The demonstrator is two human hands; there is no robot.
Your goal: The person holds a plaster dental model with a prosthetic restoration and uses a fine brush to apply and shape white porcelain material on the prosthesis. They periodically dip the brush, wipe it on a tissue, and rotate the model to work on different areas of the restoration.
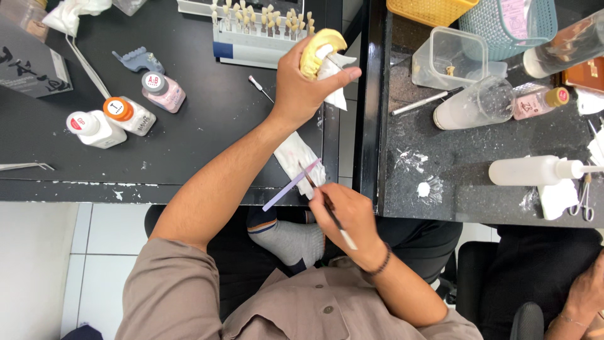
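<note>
Black and matte, the desk (pixel 189 126) is speckled with pale dust along its near edge, and above it the left hand (pixel 302 82) is raised, clenched around a yellow, horseshoe-shaped dental cast (pixel 318 47) with a scrap of white tissue (pixel 333 75) pinched under it between thumb and fingers. Below, near the desk's edge, the right hand (pixel 346 211) grips a thin brush (pixel 327 204) with a dark stem and white end, its tip touching a crumpled white tissue (pixel 296 154) lying on the desk; a slim lilac stick (pixel 289 186) slants out from the same grip or just beside it, which one I cannot tell. Behind the cast stands a white rack of tooth shade tabs (pixel 264 25). To the left sit three small squat bottles (pixel 129 110) with red, orange and grey caps, and a blue-grey jaw-shaped piece (pixel 138 60). Across a gap, a second speckled dark desk (pixel 478 201) carries a clear plastic cup (pixel 475 104), a white squeeze bottle (pixel 535 170) and a clear lidded box (pixel 450 56).
</note>
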